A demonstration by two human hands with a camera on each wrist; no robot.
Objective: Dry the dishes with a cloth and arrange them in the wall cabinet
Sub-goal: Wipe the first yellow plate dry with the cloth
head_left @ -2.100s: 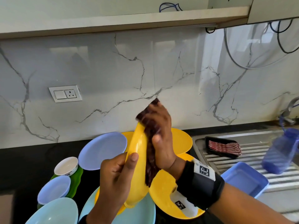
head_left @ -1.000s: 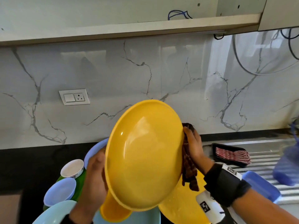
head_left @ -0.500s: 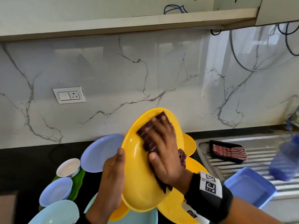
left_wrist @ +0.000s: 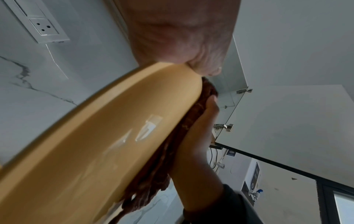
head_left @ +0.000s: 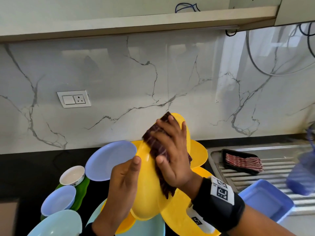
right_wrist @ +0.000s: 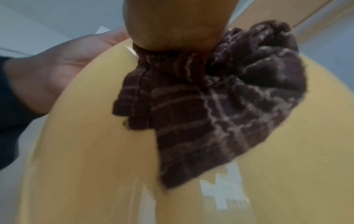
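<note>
One yellow plate (head_left: 148,189) on edge, upright.

Vs 2.1 s ago: plate (head_left: 146,189) was edge-on, then swung face-on to camera at 1.0 s ago with cloth (head_left: 157,147) behind its 3 o'clock rim, now tilted back, edge toward 12 o'clock. Since 0.5 s ago right hand (head_left: 172,152) has slid the cloth up the plate toward 12 o'clock; cloth top now reaches the upper rim. Fingers (head_left: 170,126) spread flat on the cloth. Left hand (head_left: 125,186) thumb has straightened along the 9 o'clock rim, palm supporting behind.
</note>
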